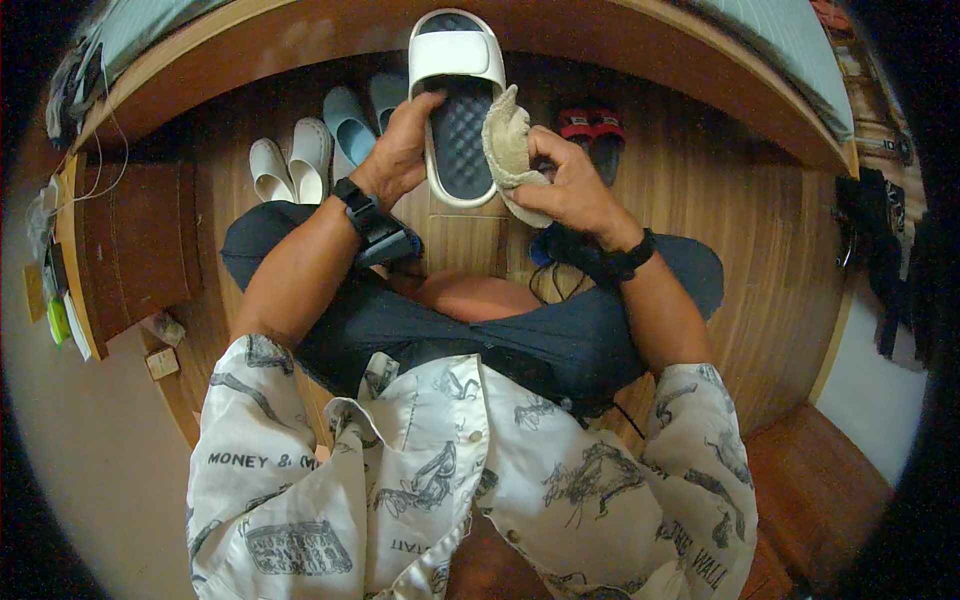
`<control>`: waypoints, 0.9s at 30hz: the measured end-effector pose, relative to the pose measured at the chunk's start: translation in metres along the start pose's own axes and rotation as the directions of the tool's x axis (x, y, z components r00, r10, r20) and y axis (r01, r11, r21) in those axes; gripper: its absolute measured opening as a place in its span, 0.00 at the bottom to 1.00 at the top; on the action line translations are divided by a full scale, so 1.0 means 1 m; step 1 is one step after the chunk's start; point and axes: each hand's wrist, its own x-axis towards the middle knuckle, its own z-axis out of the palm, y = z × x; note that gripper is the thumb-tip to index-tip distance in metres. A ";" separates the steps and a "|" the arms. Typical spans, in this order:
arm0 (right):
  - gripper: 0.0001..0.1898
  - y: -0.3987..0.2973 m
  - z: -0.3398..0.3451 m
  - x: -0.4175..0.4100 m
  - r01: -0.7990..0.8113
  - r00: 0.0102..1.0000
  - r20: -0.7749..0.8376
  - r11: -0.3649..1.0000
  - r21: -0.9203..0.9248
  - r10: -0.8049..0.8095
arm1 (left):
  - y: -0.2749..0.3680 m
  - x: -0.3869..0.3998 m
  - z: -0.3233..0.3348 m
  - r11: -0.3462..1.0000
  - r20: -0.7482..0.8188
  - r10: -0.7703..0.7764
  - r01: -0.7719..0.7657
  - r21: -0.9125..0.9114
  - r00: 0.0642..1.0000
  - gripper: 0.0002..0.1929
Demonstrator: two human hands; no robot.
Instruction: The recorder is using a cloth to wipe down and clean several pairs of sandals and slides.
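My left hand [401, 150] grips the left side of a white slide sandal [455, 135], its thumb over the edge of the dark, dimpled footbed. The sandal is held up off the floor, with its broad white strap towards the bed. In my right hand [574, 184] is a bunched beige cloth [508, 146], which lies against the sandal's right rim. The fingers of that hand are partly hidden behind the cloth. Both wrists wear black bands.
White clogs [292, 165], light blue clogs [349, 124] and red-and-black slippers [592, 135] sit on the wood-look floor [750, 247]. Beyond them runs the wooden bed frame [600, 37]. A wooden nightstand [139, 240] is at left; dark clothes [885, 255] hang at right.
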 end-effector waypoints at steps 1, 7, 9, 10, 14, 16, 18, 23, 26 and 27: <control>0.14 -0.002 0.000 -0.001 -0.030 0.999 0.018 0.999 0.033 0.030 | 0.000 -0.001 0.000 1.000 0.020 0.004 -0.004 -0.003 1.000 0.17; 0.18 0.004 -0.001 -0.005 -0.258 0.966 0.057 0.958 0.129 0.252 | 0.005 -0.010 0.008 0.993 0.157 -0.053 0.035 0.116 0.986 0.26; 0.18 0.013 -0.002 -0.005 -0.203 0.979 0.054 0.974 0.098 0.199 | 0.006 -0.013 0.012 0.990 0.197 -0.041 0.013 0.143 0.980 0.27; 0.18 0.016 -0.003 -0.005 -0.151 0.988 0.053 0.986 0.070 0.147 | 0.007 -0.014 0.015 0.986 0.235 -0.033 -0.007 0.169 0.971 0.29; 0.17 0.007 -0.005 -0.006 -0.212 0.976 0.075 0.965 0.157 0.203 | 0.012 -0.022 0.011 0.987 0.273 -0.154 0.133 0.092 0.950 0.30; 0.17 0.011 -0.009 -0.007 -0.257 0.959 0.174 0.946 0.198 0.224 | 0.015 -0.025 0.017 0.987 0.278 -0.161 0.155 0.044 0.947 0.30; 0.18 0.010 -0.012 -0.007 -0.256 0.956 0.196 0.948 0.191 0.219 | 0.016 -0.027 0.023 0.984 0.279 -0.168 0.176 -0.006 0.946 0.31; 0.22 0.016 -0.050 -0.003 -0.193 0.978 -0.004 0.910 0.367 0.209 | 0.014 -0.025 0.024 0.983 0.203 -0.133 0.103 0.155 0.970 0.34; 0.22 0.013 -0.061 0.005 -0.058 0.915 -0.280 0.780 0.624 0.292 | 0.014 -0.027 0.025 0.974 0.211 -0.183 0.148 0.172 0.960 0.35; 0.22 0.006 -0.058 0.007 -0.033 0.885 -0.332 0.755 0.654 0.327 | 0.011 -0.029 0.029 0.963 0.211 -0.177 0.126 0.237 0.961 0.35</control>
